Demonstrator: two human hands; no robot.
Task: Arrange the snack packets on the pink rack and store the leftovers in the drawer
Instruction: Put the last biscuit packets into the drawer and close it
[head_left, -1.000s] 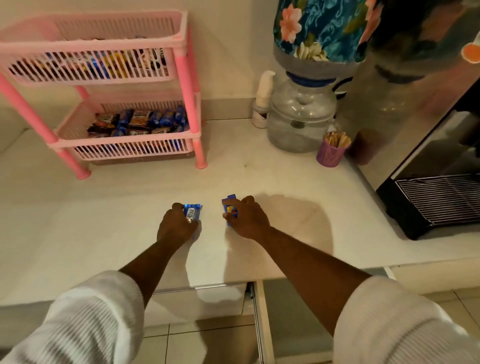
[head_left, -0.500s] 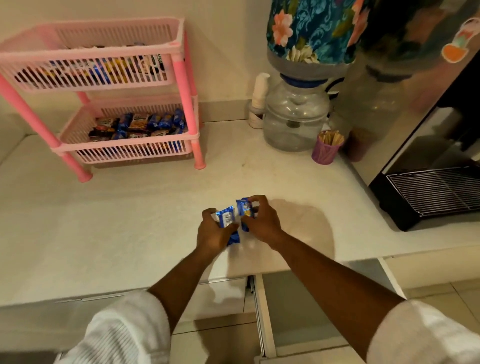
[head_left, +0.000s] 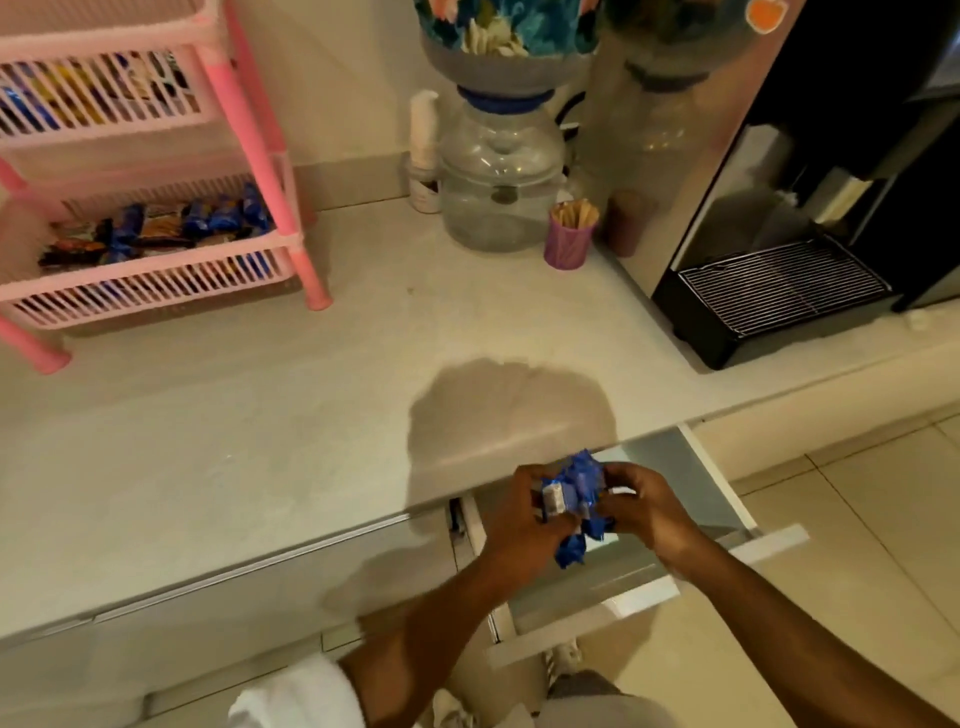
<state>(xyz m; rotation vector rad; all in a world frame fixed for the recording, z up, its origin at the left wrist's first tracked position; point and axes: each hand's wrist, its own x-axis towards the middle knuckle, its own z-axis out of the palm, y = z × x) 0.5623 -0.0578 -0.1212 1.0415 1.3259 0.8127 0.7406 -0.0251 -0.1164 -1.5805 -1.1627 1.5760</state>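
Packets (head_left: 574, 499), blue, bunched between both hands above open drawer (head_left: 691, 483); left hand (head_left: 524, 525) and right hand (head_left: 641, 512) each curled closed around bunch.

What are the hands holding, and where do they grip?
Blue snack packets, bunched between the left hand and right hand, gripped at their sides over the open drawer.

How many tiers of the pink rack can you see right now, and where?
2. The upper tier sits top left with packets inside; the lower tier is below it on the counter, also stocked. Any higher tier would be out of frame.
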